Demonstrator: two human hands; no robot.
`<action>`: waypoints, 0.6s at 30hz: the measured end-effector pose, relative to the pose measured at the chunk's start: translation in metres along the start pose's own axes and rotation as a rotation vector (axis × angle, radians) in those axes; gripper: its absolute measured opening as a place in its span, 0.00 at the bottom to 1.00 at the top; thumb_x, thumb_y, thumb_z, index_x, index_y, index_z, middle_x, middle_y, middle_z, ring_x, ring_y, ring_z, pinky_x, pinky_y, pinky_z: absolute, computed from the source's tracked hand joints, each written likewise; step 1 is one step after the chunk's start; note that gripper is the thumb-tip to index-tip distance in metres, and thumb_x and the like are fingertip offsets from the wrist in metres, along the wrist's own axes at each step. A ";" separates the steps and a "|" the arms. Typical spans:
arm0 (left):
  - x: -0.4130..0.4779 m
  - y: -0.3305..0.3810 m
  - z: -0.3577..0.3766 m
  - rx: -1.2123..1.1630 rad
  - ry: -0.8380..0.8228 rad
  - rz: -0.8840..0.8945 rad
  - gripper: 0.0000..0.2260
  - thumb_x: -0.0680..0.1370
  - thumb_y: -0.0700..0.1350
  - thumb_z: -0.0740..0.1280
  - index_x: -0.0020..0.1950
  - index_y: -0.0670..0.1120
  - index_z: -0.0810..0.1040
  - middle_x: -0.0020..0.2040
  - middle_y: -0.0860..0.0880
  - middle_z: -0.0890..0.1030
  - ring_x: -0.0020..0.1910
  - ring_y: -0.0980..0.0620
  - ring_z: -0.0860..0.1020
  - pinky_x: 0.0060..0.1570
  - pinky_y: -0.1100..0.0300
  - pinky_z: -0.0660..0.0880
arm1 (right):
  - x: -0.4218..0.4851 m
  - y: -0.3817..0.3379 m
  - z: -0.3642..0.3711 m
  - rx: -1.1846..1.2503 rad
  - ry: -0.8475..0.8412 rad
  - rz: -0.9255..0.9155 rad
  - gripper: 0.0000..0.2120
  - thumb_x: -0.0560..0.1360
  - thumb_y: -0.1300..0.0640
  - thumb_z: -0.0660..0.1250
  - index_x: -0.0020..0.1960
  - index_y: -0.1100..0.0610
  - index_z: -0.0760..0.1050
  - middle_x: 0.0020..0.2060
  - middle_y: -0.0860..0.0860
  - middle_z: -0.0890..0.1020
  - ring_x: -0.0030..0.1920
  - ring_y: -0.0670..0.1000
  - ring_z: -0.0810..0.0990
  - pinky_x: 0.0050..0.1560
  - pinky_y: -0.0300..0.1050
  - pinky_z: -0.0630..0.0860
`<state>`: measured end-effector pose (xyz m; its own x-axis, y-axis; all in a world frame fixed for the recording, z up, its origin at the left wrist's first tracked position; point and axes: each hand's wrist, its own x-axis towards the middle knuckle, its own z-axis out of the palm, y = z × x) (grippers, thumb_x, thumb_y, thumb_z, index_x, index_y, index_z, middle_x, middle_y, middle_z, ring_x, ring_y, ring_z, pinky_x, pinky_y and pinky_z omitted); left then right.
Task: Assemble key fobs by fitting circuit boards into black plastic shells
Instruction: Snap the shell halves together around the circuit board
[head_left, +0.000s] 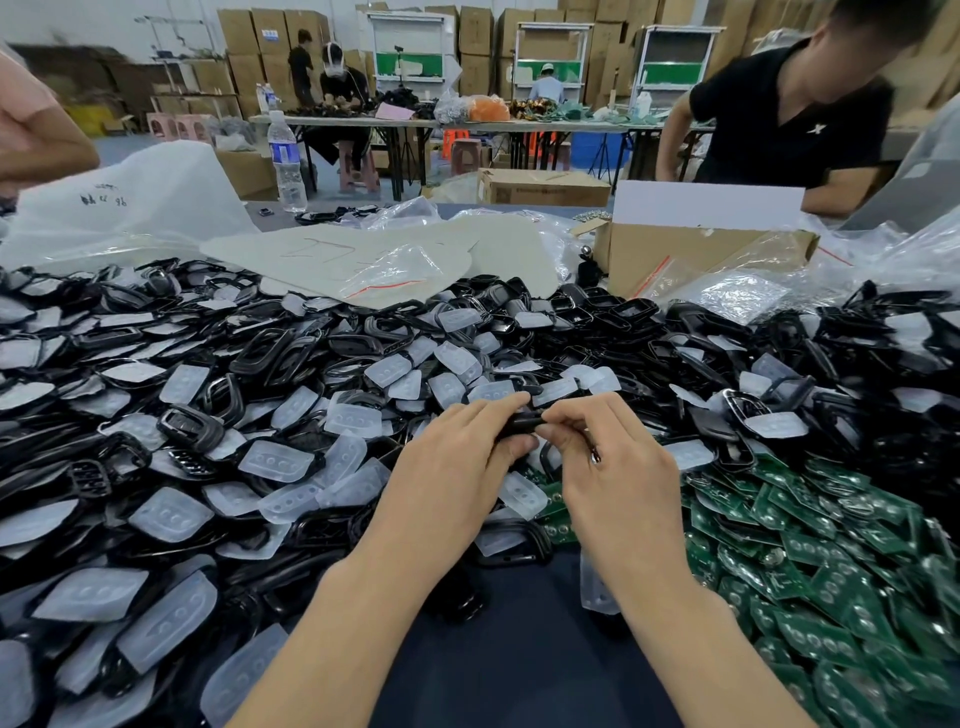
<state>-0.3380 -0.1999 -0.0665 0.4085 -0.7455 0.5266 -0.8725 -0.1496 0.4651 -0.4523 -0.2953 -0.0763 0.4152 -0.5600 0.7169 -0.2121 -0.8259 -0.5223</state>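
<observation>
Place: a factory assembly floor, warehouse-like.
Near desk (519, 649): heaped with loose black plastic shells (189, 426), clear rubber pads (171, 514) and green circuit boards (810, 551) (bulk quantities, unsorted).
Far wall: stacked cardboard cartons (239, 36), metal shelving racks (550, 52).
People: a worker (337, 78) sits at a long far desk (363, 122); plastic stools (358, 166) stand beneath.

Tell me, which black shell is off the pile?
The black shell pinched between the left hand and right hand, in the middle of the picture. Every other shell lies loose in the heap on the table.
</observation>
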 end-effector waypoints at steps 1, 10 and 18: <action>0.000 0.000 0.000 -0.024 0.009 -0.008 0.16 0.81 0.49 0.67 0.69 0.51 0.77 0.58 0.54 0.82 0.58 0.54 0.76 0.57 0.60 0.71 | 0.000 0.000 -0.001 0.015 -0.007 0.003 0.06 0.76 0.65 0.73 0.49 0.54 0.81 0.43 0.43 0.82 0.43 0.43 0.78 0.42 0.27 0.70; -0.003 -0.006 0.003 -0.077 -0.014 0.008 0.09 0.80 0.50 0.67 0.59 0.51 0.78 0.53 0.59 0.79 0.54 0.58 0.76 0.54 0.54 0.76 | -0.002 -0.002 -0.001 0.144 -0.061 0.008 0.10 0.75 0.67 0.73 0.48 0.53 0.80 0.42 0.40 0.80 0.45 0.37 0.78 0.44 0.22 0.68; -0.003 -0.006 0.004 -0.052 -0.137 -0.029 0.06 0.79 0.56 0.58 0.52 0.58 0.73 0.44 0.65 0.71 0.45 0.64 0.69 0.45 0.61 0.70 | -0.003 -0.005 0.002 0.117 -0.075 -0.075 0.05 0.76 0.63 0.68 0.48 0.56 0.81 0.43 0.45 0.82 0.42 0.44 0.81 0.42 0.29 0.73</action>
<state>-0.3349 -0.1995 -0.0733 0.3897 -0.8236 0.4121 -0.8445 -0.1409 0.5168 -0.4507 -0.2898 -0.0769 0.4915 -0.4874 0.7217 -0.0755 -0.8494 -0.5223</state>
